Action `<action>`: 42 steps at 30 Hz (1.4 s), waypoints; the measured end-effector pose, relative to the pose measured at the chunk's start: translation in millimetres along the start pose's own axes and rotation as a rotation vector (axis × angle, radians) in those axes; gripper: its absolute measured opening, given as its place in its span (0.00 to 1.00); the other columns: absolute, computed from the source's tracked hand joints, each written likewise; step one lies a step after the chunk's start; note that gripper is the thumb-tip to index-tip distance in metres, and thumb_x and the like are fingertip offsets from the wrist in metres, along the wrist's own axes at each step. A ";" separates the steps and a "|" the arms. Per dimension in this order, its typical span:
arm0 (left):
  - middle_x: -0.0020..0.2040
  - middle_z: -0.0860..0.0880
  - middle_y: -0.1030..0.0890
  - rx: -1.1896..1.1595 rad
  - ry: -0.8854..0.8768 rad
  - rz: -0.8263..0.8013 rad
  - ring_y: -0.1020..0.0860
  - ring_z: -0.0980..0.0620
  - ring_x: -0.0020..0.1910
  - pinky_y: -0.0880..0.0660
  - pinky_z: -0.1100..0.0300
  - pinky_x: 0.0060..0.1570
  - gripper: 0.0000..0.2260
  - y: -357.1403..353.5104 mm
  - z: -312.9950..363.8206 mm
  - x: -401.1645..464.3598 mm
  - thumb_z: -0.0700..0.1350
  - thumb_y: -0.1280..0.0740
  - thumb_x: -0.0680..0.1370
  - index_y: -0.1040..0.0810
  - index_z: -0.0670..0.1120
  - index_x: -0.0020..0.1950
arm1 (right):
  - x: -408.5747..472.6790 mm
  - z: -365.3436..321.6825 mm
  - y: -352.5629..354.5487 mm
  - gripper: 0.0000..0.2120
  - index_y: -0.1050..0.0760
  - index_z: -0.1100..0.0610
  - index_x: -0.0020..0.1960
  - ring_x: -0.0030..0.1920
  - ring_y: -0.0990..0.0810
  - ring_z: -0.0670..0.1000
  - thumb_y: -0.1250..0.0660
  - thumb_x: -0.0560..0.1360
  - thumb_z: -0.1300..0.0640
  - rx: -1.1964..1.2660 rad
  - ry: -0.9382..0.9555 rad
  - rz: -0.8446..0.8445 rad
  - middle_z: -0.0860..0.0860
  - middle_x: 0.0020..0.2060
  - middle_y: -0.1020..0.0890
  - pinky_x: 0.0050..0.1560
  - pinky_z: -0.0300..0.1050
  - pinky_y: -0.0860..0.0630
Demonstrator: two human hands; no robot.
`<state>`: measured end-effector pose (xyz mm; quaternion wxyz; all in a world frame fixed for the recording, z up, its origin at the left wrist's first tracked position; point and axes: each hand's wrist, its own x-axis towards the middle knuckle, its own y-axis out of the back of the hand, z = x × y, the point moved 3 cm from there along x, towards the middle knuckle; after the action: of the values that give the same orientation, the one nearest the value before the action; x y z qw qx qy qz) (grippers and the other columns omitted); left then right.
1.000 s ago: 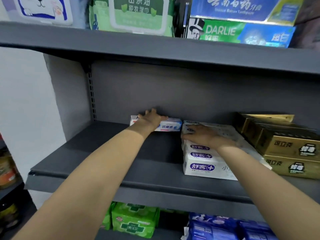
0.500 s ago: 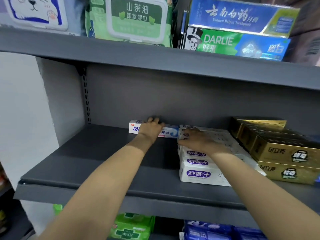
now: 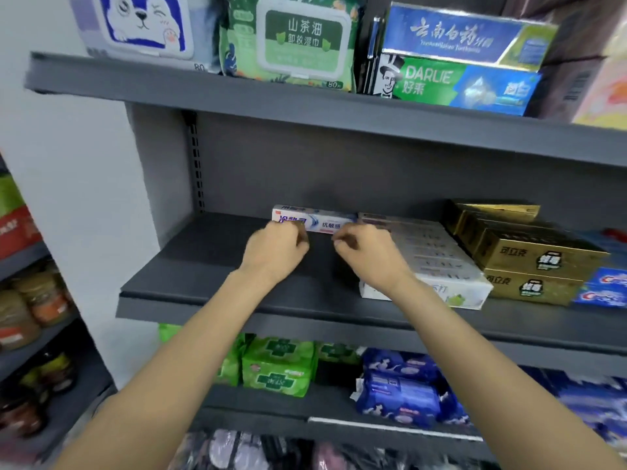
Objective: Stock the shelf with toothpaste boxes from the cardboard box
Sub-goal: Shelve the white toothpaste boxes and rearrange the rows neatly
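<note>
A white-and-blue toothpaste box (image 3: 327, 221) lies lengthwise at the back of the grey middle shelf (image 3: 217, 266), its right end against a stack of white toothpaste boxes (image 3: 437, 262). My left hand (image 3: 276, 249) hovers just in front of the box's left part with fingers curled and holds nothing. My right hand (image 3: 368, 257) is beside it, in front of the white stack, also with curled fingers and nothing in them. The cardboard box is out of view.
Gold boxes (image 3: 529, 262) are stacked right of the white stack. The top shelf carries wipes packs (image 3: 288, 39) and Darlie toothpaste (image 3: 454, 83). Green packs (image 3: 278, 364) and blue packs (image 3: 400, 388) fill the shelf below. Jars (image 3: 30, 307) stand on a rack at left.
Both hands have come back off the boxes toward me and their fingers have curled. The white-and-blue box stays at the shelf's back. My head has tilted, showing more of the lower shelves.
</note>
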<state>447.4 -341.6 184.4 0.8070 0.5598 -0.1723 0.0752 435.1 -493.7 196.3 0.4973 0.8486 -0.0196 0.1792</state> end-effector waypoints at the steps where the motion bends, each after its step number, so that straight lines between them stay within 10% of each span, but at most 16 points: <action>1: 0.51 0.44 0.18 -0.041 0.007 0.019 0.22 0.41 0.52 0.28 0.55 0.48 0.10 6.1 -3.2 -18.2 0.46 0.39 0.78 0.21 0.48 0.55 | -13.6 -9.1 -1.1 0.09 0.20 0.51 0.50 0.50 0.20 0.56 0.38 0.75 0.55 0.024 0.020 -0.001 0.52 0.46 0.16 0.52 0.50 0.24; 8: 0.47 0.44 0.16 -0.173 0.237 0.079 0.20 0.41 0.51 0.23 0.49 0.48 0.06 19.4 -35.3 -165.3 0.47 0.37 0.76 0.21 0.49 0.48 | -125.6 -60.7 -58.7 0.09 0.20 0.52 0.50 0.51 0.20 0.58 0.39 0.76 0.54 0.096 0.109 -0.189 0.54 0.47 0.16 0.49 0.50 0.23; 16: 0.47 0.42 0.17 -0.029 0.492 -0.148 0.21 0.40 0.46 0.28 0.54 0.37 0.09 19.4 -122.5 -352.1 0.45 0.39 0.78 0.20 0.44 0.50 | -260.6 -136.9 -152.7 0.09 0.21 0.54 0.48 0.44 0.20 0.58 0.40 0.77 0.56 0.144 0.186 -0.566 0.54 0.42 0.18 0.42 0.50 0.23; 22: 0.53 0.38 0.21 0.095 0.716 -0.330 0.23 0.37 0.52 0.28 0.51 0.46 0.13 17.7 -195.0 -442.5 0.46 0.42 0.80 0.23 0.39 0.52 | -331.6 -195.9 -225.0 0.09 0.21 0.54 0.51 0.50 0.21 0.56 0.40 0.76 0.57 0.135 0.193 -0.725 0.54 0.49 0.19 0.45 0.43 0.28; 42: 0.77 0.45 0.45 0.285 0.174 -1.050 0.43 0.44 0.75 0.41 0.49 0.72 0.33 -11.7 -467.1 -517.8 0.47 0.31 0.75 0.44 0.49 0.76 | -353.2 -324.4 -466.9 0.27 0.41 0.52 0.75 0.75 0.48 0.56 0.38 0.78 0.52 0.030 -0.030 -1.031 0.53 0.76 0.48 0.73 0.46 0.48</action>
<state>60.4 125.3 -160.1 0.6636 0.6660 0.2091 -0.2689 111.2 -33.2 -165.8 0.5086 0.7575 0.3967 -0.1009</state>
